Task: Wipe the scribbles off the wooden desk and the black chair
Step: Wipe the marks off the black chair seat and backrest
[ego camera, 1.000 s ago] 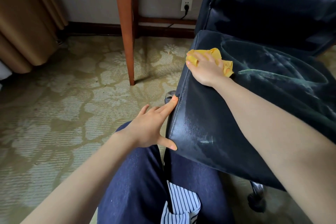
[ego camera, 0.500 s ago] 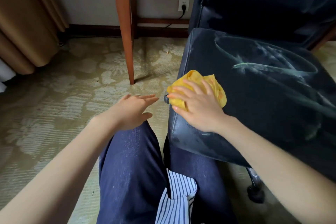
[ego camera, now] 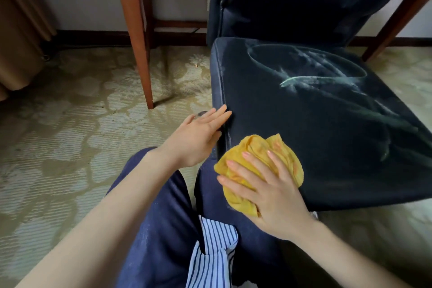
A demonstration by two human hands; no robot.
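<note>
- Head view: the black chair [ego camera: 304, 128] stands on the floor in front of the person, its seat filling the right half of the picture and its backrest [ego camera: 304, 0] rising at the top
- Pale chalky scribbles [ego camera: 308, 77] loop and streak over the middle and far part of the seat and run toward its right edge; fainter smears show on the backrest
- The near left corner of the seat looks darker and free of marks
- The right hand [ego camera: 273, 196] lies on a bunched yellow cloth [ego camera: 257, 147] at that near left corner, fingers spread and nearly straight, pressing the cloth flat against the seat rather than gripping it
- The cloth spills over the front edge of the seat beneath the palm
- The left hand [ego camera: 198, 138] is open, fingers straight and together, its fingertips touching the left side edge of the seat; it holds nothing
- Of the wooden desk [ego camera: 136, 37] only the legs and lower rails show: one leg just left of the chair, another [ego camera: 397, 18] slanting behind the backrest at the right; its top is out of view
- Dark blue jeans [ego camera: 163, 229] and a striped shirt hem [ego camera: 210, 257] fill the bottom centre
- A floral patterned carpet [ego camera: 70, 135] covers the floor, and a tan curtain [ego camera: 16, 30] hangs at the far left
</note>
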